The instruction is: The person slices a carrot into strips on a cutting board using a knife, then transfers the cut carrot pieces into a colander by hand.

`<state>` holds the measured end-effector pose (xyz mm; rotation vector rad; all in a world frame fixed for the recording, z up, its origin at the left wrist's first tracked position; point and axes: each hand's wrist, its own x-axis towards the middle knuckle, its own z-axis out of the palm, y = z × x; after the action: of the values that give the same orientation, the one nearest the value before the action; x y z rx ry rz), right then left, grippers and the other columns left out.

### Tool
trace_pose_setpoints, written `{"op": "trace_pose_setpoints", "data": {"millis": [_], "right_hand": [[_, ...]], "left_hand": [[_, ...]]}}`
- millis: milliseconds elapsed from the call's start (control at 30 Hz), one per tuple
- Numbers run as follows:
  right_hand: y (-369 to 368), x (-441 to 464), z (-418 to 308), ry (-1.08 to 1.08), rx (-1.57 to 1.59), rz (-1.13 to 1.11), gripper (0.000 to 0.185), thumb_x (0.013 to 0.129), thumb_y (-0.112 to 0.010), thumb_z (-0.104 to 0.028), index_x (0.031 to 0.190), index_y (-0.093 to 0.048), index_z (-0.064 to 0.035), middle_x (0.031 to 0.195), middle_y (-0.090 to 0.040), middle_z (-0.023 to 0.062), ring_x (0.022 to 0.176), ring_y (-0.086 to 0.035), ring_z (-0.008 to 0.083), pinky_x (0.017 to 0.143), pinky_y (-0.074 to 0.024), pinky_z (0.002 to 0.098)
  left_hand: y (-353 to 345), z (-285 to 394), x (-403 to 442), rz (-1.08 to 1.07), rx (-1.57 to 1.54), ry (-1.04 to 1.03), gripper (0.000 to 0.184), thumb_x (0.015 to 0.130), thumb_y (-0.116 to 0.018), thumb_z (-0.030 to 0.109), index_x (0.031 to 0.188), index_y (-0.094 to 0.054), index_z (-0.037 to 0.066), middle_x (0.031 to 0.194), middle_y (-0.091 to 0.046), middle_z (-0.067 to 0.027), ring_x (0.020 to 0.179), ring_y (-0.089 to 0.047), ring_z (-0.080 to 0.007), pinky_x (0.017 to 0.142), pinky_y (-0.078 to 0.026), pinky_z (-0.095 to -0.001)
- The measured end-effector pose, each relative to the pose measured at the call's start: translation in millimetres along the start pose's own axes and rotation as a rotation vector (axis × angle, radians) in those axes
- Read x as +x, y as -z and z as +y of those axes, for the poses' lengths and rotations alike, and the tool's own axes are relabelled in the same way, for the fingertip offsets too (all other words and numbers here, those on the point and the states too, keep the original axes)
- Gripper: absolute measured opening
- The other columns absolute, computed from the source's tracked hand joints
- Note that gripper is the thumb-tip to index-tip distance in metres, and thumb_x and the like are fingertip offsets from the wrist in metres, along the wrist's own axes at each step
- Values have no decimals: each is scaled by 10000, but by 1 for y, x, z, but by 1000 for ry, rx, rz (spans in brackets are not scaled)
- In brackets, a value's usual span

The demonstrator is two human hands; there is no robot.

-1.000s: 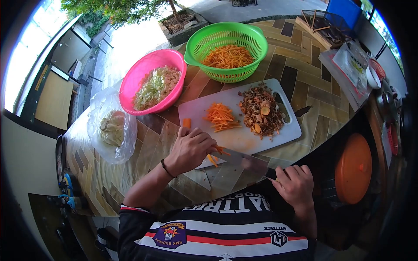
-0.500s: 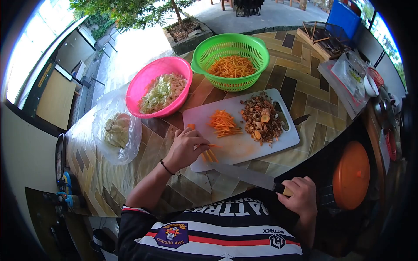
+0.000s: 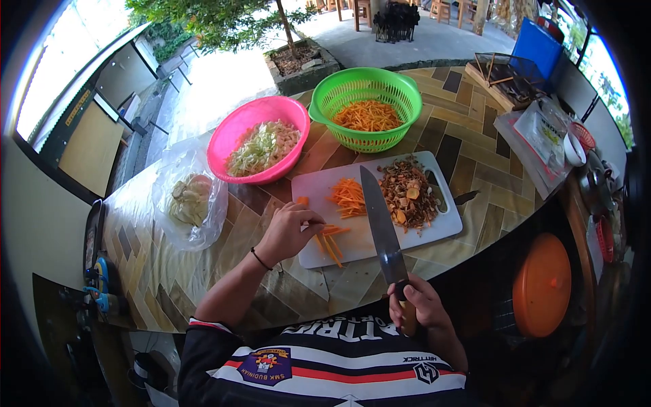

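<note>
My right hand (image 3: 419, 305) is wrapped round the handle of a large knife (image 3: 384, 230), whose blade points up across the white cutting board (image 3: 400, 242). At the board's left edge, my left hand (image 3: 291, 230) has its fingers bent together over some carrot sticks (image 3: 331, 243); what they hold, if anything, is hidden. A small carrot piece (image 3: 302, 201) shows just beyond its knuckles. Left of the blade lies a pile of cut carrot (image 3: 348, 197), and right of it a heap of brown peelings (image 3: 409, 193).
Beyond the board stand a green basket (image 3: 367, 144) of shredded carrot and a pink bowl (image 3: 220, 144) of shredded pale vegetable. A plastic bag (image 3: 190, 203) with pale contents lies left. An orange lid (image 3: 541, 285) is at the right, below the table edge.
My right hand has moved left and swung the knife from lying sideways near the board's front edge to pointing up over the board. The view has tilted upward.
</note>
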<state>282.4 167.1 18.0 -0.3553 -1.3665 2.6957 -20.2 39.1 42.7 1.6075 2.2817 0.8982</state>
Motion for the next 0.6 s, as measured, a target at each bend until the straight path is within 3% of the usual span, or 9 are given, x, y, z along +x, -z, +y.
{"op": "trace_pose_setpoints", "data": {"millis": [100, 167, 267, 367, 467, 600], "right_hand": [[0, 14, 2, -55, 137, -40, 240, 980, -533, -268, 1094, -472, -66, 816, -539, 108, 568, -570, 224, 508, -488, 318], [9, 21, 5, -39, 166, -105, 219, 966, -532, -246, 1079, -464, -71, 752, -504, 97, 522, -537, 218, 476, -469, 323], [15, 31, 8, -21, 249, -139, 212, 972, -526, -263, 1052, -452, -81, 656, -433, 67, 447, -470, 194, 430, -434, 324], [18, 38, 13, -17, 369, -144, 233, 997, -505, -310, 1035, -443, -89, 586, -367, 34, 391, -409, 164, 404, -401, 316], [20, 41, 14, -25, 441, -151, 262, 1017, -485, -350, 1027, -438, -92, 564, -342, 15, 378, -393, 149, 402, -392, 312], [21, 41, 13, -24, 443, -176, 275, 1021, -481, -363, 1022, -436, -92, 564, -335, 10, 379, -394, 148, 410, -395, 312]], "left_hand": [[1, 0, -5, 17, -24, 94, 122, 796, -748, 149, 904, -764, 96, 787, -668, -65, 775, -595, -223, 745, -471, -361], [0, -1, -8, 30, -66, 180, 115, 786, -752, 158, 881, -766, 95, 798, -668, -60, 836, -601, -244, 781, -473, -373], [-7, -12, -5, 158, 73, 51, 108, 788, -752, 174, 875, -775, 114, 799, -655, -56, 844, -598, -253, 791, -456, -384], [-15, -17, 3, 100, 180, 66, 145, 788, -754, 200, 921, -779, 149, 843, -664, -40, 873, -596, -240, 804, -424, -386], [-16, -10, 2, 207, 307, -61, 159, 784, -757, 221, 938, -769, 181, 892, -667, -19, 908, -590, -217, 813, -396, -378], [-10, 1, -11, 62, 258, -47, 127, 786, -765, 199, 902, -752, 150, 876, -658, -18, 913, -593, -232, 860, -423, -394]]}}
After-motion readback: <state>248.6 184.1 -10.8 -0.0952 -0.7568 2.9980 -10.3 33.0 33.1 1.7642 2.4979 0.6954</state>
